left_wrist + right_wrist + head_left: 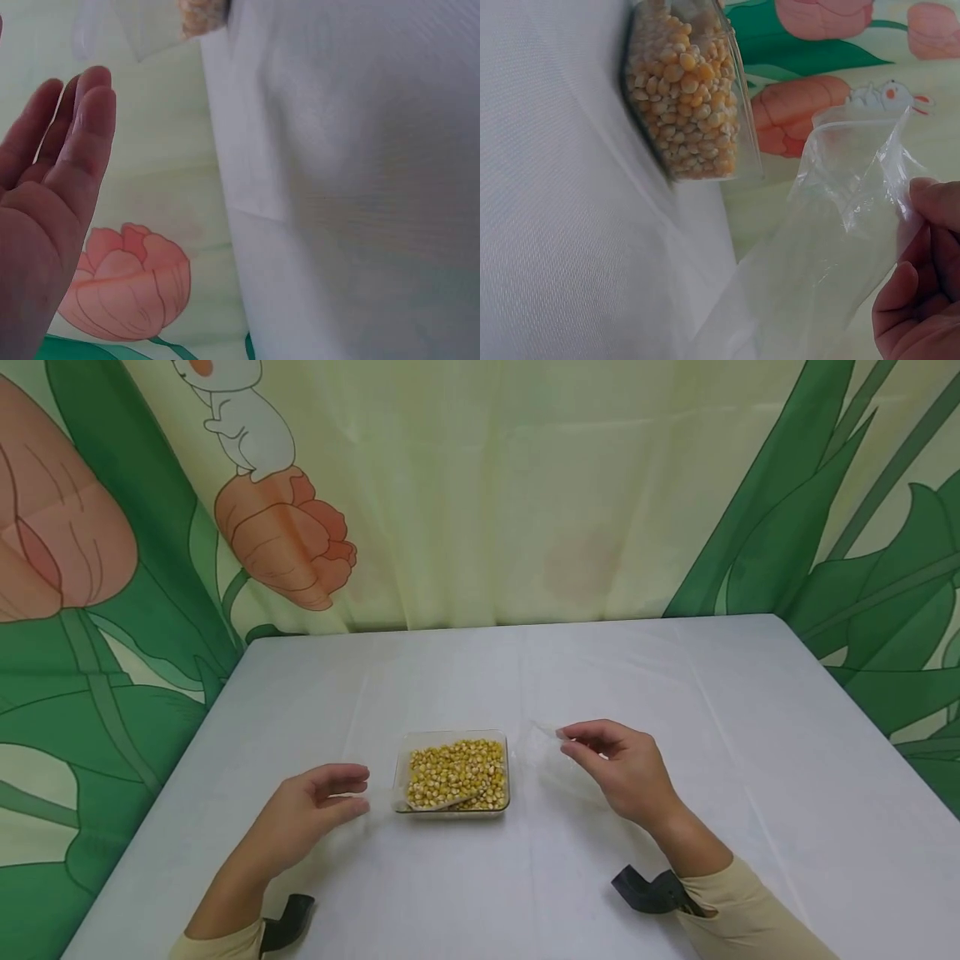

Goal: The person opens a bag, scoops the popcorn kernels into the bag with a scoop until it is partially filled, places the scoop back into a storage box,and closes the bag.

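A clear rectangular container point(457, 772) filled with yellow corn kernels point(453, 768) sits on the table between the two hands. My right hand point(618, 764) pinches the edge of a clear plastic bag point(542, 752) between thumb and fingertips, to the right of the container. Seen from the right wrist, the bag point(847, 202) hangs loose, with no contents visible inside. On the container's other side, my left hand point(315, 810) is held apart from it, fingers extended and thumb separate. Nothing lies between those fingers point(94, 127) in the left wrist view.
A white cloth covers the table point(517, 877). Behind it hangs a pale curtain point(480, 502) printed with flowers, leaves and a rabbit. Black devices point(652, 892) are strapped at both wrists, by the beige sleeves.
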